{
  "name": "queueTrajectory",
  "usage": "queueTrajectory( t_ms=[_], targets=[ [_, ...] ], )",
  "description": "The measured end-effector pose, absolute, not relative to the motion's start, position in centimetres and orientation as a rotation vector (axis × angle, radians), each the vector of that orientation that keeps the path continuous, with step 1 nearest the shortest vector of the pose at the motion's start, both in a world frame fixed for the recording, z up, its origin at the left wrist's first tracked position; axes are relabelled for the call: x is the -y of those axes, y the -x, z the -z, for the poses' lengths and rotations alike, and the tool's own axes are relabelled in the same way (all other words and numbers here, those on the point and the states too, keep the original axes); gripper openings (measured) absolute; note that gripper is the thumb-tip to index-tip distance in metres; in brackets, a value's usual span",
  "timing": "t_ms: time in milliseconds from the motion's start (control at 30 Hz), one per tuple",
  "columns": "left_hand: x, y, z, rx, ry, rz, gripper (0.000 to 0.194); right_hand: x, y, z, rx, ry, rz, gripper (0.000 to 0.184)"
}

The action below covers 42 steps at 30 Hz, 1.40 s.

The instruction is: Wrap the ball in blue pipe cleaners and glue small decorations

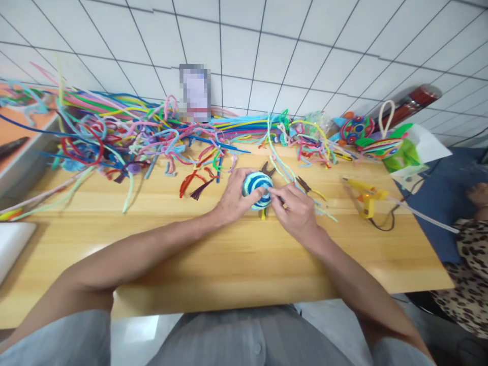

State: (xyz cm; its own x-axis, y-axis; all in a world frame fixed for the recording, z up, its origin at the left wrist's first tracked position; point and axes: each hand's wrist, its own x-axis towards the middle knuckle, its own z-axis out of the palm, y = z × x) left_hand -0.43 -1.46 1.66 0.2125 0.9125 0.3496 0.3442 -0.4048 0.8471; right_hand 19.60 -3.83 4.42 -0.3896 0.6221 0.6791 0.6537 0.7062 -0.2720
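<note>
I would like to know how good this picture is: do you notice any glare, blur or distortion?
In the head view, pale glare on the table beyond the left forearm; in the head view, dark lines fanning out across the wall, suggesting wide-lens distortion; in the head view, coarse pixelation over an upright rectangular object.

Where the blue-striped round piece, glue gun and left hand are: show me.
Blue-striped round piece (252, 183): head view, striped upper face.
Yellow glue gun (368, 203): head view, upper handle.
Left hand (231, 201): head view, back of hand.
</note>
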Motion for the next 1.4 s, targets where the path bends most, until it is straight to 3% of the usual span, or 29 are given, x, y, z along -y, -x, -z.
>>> queueTrajectory(
  t_ms=[333,633,967,1400],
  targets=[
    [1.2,2.0,-1.8,-0.927,-2.037,-1.209,0.04,3.8,-19.2,-4.3,2.135,0.926,0.047,0.018],
    [1.8,2.3,-1.4,-0.733,-2.329,-1.328,0.02,4.5,-18.7,-4.5,2.132,0.948,0.003,0.018],
    [1.3,2.5,-2.2,-0.824,-2.362,-1.21,0.017,4.5,-19.0,-3.9,2.072,0.952,-0.026,0.035],
    [1.7,2.1,-2.0,-0.898,-2.417,-1.242,0.014,4.9,-18.8,-4.0,2.034,0.972,-0.047,0.025]
  ],
)
